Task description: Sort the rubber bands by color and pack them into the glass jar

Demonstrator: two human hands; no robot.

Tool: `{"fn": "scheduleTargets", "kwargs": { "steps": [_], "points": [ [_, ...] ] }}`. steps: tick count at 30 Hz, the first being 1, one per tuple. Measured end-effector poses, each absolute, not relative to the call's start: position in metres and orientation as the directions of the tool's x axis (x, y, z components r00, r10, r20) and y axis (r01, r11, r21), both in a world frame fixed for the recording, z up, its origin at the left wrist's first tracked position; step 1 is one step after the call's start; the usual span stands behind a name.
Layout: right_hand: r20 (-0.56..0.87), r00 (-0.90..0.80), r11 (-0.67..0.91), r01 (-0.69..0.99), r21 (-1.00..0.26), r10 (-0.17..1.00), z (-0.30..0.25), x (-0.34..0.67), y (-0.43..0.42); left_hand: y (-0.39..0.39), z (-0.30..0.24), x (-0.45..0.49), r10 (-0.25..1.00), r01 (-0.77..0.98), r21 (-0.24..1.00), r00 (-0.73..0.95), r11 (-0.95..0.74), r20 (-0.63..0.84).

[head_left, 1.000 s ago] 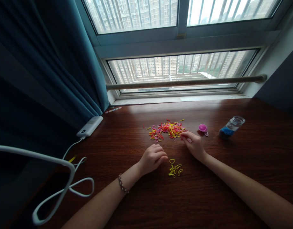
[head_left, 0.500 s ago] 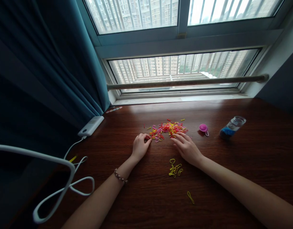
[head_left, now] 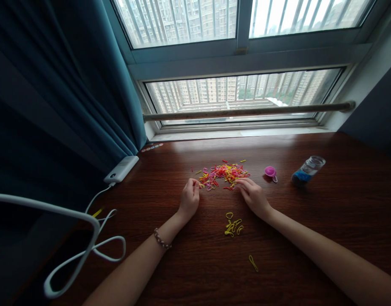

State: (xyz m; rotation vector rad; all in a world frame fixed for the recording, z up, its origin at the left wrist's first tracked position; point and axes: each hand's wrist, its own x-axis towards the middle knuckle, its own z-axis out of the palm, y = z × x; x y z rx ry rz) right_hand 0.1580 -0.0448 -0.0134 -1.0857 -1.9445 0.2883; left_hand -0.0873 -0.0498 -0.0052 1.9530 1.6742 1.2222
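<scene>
A loose heap of small rubber bands (head_left: 225,172) in red, pink, orange and yellow lies mid-table. At its left edge my left hand (head_left: 189,197) is closed in a pinch, with a bit of yellow rubber band (head_left: 202,185) showing at the fingertips. My right hand (head_left: 253,195) touches the heap's right edge, fingers stretched out and thumb apart. Nearer to me, between my forearms, is a small group of yellow rubber bands (head_left: 233,226). One more yellow rubber band (head_left: 253,263) lies by itself closer to my body.
Right of the heap sit a small pink cup-shaped piece (head_left: 270,171) with a loop and a clear jar (head_left: 307,171) with a blue label. A white power bank (head_left: 121,168) with a white cable (head_left: 96,231) lies at the left, by the blue curtain (head_left: 119,93). Behind the table (head_left: 189,148) is a window.
My right hand has shifted slightly right along the heap, uncovering some red bands. My left hand has turned more upright, and a yellow band now shows at its fingertips.
</scene>
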Motion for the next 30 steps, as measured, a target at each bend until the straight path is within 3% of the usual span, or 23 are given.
{"fn": "scheduleTargets", "kwargs": {
  "steps": [5,10,18,20,22,24,26,28,30],
  "points": [
    [0.504,-0.123,0.484,0.54,-0.689,0.855,-0.012,0.161,-0.044,-0.066,0.001,-0.074,0.898,0.55,0.713,0.203,-0.435,0.391],
    [0.475,-0.127,0.467,0.514,-0.719,0.871,-0.008,0.16,-0.046,-0.077,0.006,-0.063,0.87,0.498,0.716,0.335,-0.489,0.361],
    [0.555,-0.152,0.535,0.556,-0.636,0.818,-0.003,0.16,-0.052,-0.091,0.019,-0.054,0.547,0.352,0.465,0.737,-0.812,0.397],
    [0.635,-0.216,0.631,0.546,-0.551,0.741,-0.001,0.16,-0.058,-0.087,0.018,-0.058,0.559,0.38,0.438,0.715,-0.815,0.42],
    [0.699,-0.402,0.787,0.474,-0.394,0.592,0.002,0.159,-0.065,-0.077,0.015,-0.067,0.663,0.498,0.439,0.569,-0.748,0.486],
    [0.67,-0.629,0.916,0.331,-0.229,0.395,0.006,0.156,-0.072,-0.062,0.01,-0.079,0.772,0.652,0.463,0.322,-0.6,0.548],
    [0.595,-0.761,0.966,0.214,-0.147,0.259,0.01,0.154,-0.076,-0.046,0.004,-0.091,0.82,0.756,0.475,0.139,-0.45,0.555],
    [0.566,-0.778,0.962,0.229,-0.15,0.273,0.013,0.152,-0.077,-0.034,-0.004,-0.099,0.852,0.811,0.467,0.07,-0.351,0.518],
    [0.591,-0.698,0.912,0.357,-0.203,0.405,0.013,0.151,-0.073,-0.027,-0.011,-0.104,0.898,0.84,0.455,0.084,-0.296,0.431]
  ]
}}
